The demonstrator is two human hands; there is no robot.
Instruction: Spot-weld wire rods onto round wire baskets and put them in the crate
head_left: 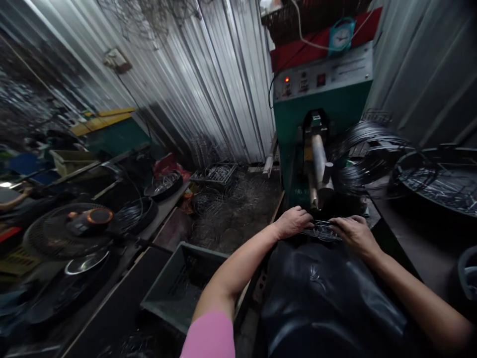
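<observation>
Between my two hands is a small wire frame of thin metal rods, held level just above my lap. My left hand is closed on its left end, and my right hand grips its right end. Right above the frame, the electrode arm of a green machine points down toward me; I cannot tell whether the wire touches its tip. A few loose bits of bent wire lie on the black apron over my lap.
A grey plastic crate stands at my left. On the right are a coil of wire and a wide black basin of metal pieces. A fan stands at far left. Wire pieces litter the floor.
</observation>
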